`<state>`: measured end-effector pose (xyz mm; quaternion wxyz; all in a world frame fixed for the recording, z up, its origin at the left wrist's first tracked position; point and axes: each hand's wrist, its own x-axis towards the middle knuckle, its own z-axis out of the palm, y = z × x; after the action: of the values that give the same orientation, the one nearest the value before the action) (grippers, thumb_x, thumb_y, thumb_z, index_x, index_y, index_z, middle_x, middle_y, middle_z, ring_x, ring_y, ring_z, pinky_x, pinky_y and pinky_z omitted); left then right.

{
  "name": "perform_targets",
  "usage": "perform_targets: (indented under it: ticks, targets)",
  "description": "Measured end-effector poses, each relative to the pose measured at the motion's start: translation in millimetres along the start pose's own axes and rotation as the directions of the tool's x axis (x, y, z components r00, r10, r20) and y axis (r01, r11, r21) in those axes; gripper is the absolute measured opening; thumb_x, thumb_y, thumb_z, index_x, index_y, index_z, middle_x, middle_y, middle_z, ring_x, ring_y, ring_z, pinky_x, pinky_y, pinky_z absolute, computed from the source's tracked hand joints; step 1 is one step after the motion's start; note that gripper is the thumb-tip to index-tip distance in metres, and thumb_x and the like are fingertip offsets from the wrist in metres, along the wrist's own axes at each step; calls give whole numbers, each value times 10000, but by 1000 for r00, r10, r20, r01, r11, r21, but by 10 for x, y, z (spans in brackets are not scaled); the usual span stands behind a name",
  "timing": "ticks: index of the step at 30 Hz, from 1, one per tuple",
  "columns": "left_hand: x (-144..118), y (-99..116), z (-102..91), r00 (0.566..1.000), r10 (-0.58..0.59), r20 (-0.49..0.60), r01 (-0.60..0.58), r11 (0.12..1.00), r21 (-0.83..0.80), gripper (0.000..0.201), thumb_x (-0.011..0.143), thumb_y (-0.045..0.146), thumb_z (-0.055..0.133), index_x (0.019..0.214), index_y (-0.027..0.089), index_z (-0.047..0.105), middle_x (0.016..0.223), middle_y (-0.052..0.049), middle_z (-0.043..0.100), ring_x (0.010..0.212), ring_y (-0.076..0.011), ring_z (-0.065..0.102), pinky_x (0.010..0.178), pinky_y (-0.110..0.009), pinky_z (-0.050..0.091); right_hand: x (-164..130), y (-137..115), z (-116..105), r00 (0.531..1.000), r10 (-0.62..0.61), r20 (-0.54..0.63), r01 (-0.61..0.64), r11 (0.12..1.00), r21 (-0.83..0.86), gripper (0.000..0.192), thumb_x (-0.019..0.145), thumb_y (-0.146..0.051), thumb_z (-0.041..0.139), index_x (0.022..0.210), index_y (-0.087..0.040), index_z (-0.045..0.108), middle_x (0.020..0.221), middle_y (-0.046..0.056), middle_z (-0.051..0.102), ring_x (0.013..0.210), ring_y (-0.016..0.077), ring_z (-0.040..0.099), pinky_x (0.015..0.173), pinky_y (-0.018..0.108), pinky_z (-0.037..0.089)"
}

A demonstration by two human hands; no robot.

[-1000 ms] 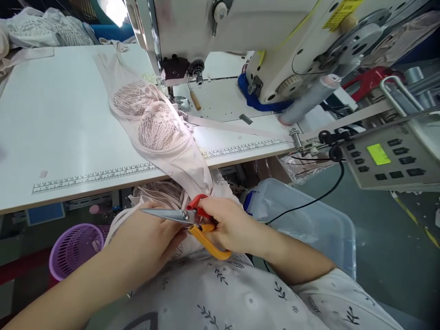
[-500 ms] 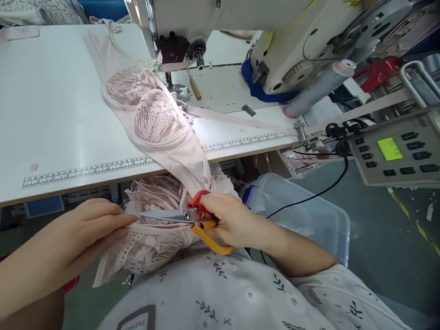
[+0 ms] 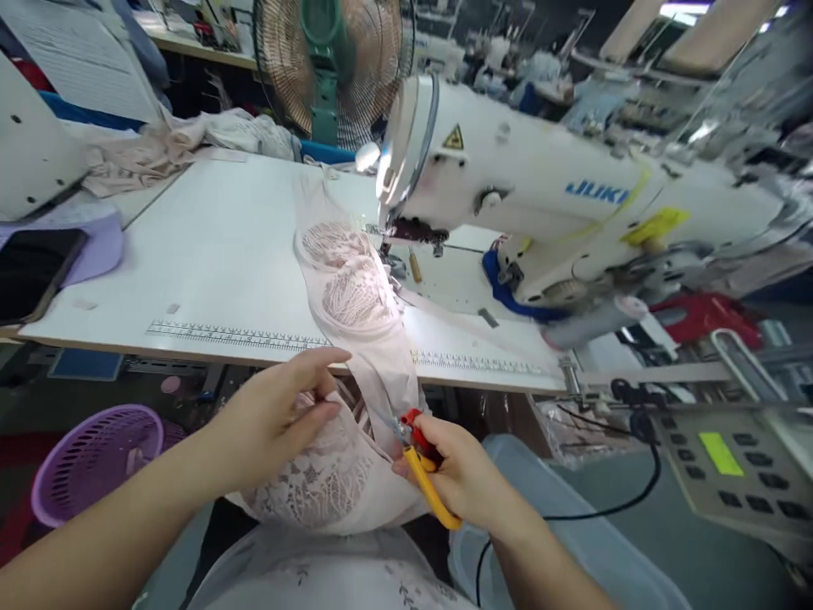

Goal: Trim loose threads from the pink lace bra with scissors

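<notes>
My right hand (image 3: pixel 454 466) grips scissors (image 3: pixel 428 491) with one red and one yellow-orange handle. Their blades point up and left against the pale pink fabric. Near the handles, my fingertips touch the edge of a pale pink lace bra (image 3: pixel 318 496) over my lap. My left hand (image 3: pixel 276 424) is on the bra's upper edge, its forefinger stretched out and its thumb lower, with lace between thumb and fingers. A second lace bra (image 3: pixel 356 296) lies on the sewing table, its near end hanging over the front edge towards the scissors; its far part is beside the sewing machine's needle area.
A white sewing machine (image 3: pixel 508 161) stands on the table (image 3: pixel 222 254), with a printed ruler along its front edge. A phone (image 3: pixel 38 271) lies at left. Below are a purple basket (image 3: pixel 95 453) and a clear plastic bin (image 3: pixel 559 517). A control panel (image 3: pixel 730 457) is at right.
My view has tilted up, showing the fan and the whole machine. The scissors have swung from pointing left to up-left. My left hand has shifted from beside the blade tips onto the bra's upper edge.
</notes>
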<state>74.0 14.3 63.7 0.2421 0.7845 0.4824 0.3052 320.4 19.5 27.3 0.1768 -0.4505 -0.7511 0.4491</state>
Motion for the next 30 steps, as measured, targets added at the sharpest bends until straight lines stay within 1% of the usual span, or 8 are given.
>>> perform_targets:
  ticks: [3,5,12,15,18,21,27,30]
  targets:
    - [80,57,130,997,80,-11,-81,996,-43,420,867,166,411,1271,253,338,799,27,617,689,-121,597,639,-229,458,117,-89,-62,991,-18,-131,39,986,160,215,730,-366,649,767,-190,533,704,5,572,624,139,534,550,238,434]
    - [100,74,195,996,92,-3,-92,993,-71,428,866,160,391,1277,259,318,779,35,609,685,-125,589,650,-243,455,188,-185,-92,987,-49,-154,87,965,247,249,726,-388,662,849,-192,571,776,22,605,638,139,544,575,251,452]
    - [111,111,191,990,-96,99,118,963,-244,360,862,212,440,1213,275,392,800,31,648,713,-142,627,602,-230,472,385,-395,-118,990,-127,-56,136,966,222,290,678,-366,718,771,-178,518,701,-11,526,577,103,453,521,221,408]
    - [49,94,232,985,-162,58,170,965,-199,302,835,288,508,1132,260,459,865,-3,661,788,-178,646,639,-269,501,419,-370,-75,990,-121,-75,136,961,240,270,689,-347,704,786,-185,511,678,-26,493,557,93,420,501,211,387]
    - [-23,71,346,985,-159,-66,154,985,-79,305,768,305,584,1057,233,519,984,-58,671,912,-244,638,741,-353,503,421,-331,-32,989,-85,-121,114,961,253,260,696,-351,687,796,-189,510,691,-17,499,586,107,455,524,223,408]
    - [-48,92,442,977,-167,-131,156,983,-94,197,786,281,527,963,201,561,891,-63,677,811,-236,643,683,-342,500,407,-329,-9,989,-84,-122,114,958,265,255,698,-347,683,806,-189,515,698,-14,506,601,114,469,547,233,420]
    - [33,154,414,947,-319,30,301,857,-418,171,826,307,490,724,193,565,580,30,509,503,-124,474,463,-219,369,426,-386,-46,988,-110,-107,127,976,175,268,724,-381,655,828,-181,509,711,-11,521,596,113,466,551,233,415]
    - [27,69,366,911,-409,56,374,760,-532,175,802,336,544,712,187,557,574,38,489,500,-112,439,463,-208,353,519,-326,-189,979,-156,-133,144,985,-98,238,745,-390,610,751,-177,503,661,-15,501,576,115,453,527,227,386]
